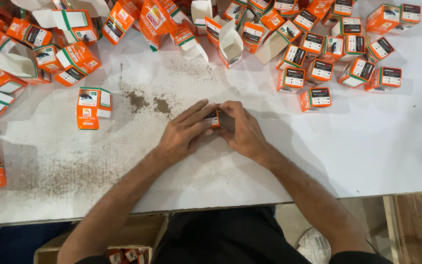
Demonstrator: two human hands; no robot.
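Note:
A small orange carton [214, 118] rests on the white table [357, 151] at the middle, gripped from both sides. My left hand [184, 131] covers its left side with fingers stretched over the top. My right hand [240, 128] wraps its right side and hides most of it. An open orange carton with white flaps [92, 107] lies flat to the left of my left hand, apart from it.
Several closed orange cartons [335, 54] crowd the back right. Open, empty cartons [35, 49] pile up at the back left and middle. Brown powder [145, 101] is spilled on the table beside my left hand. A cardboard box [123, 249] stands under the table's front edge.

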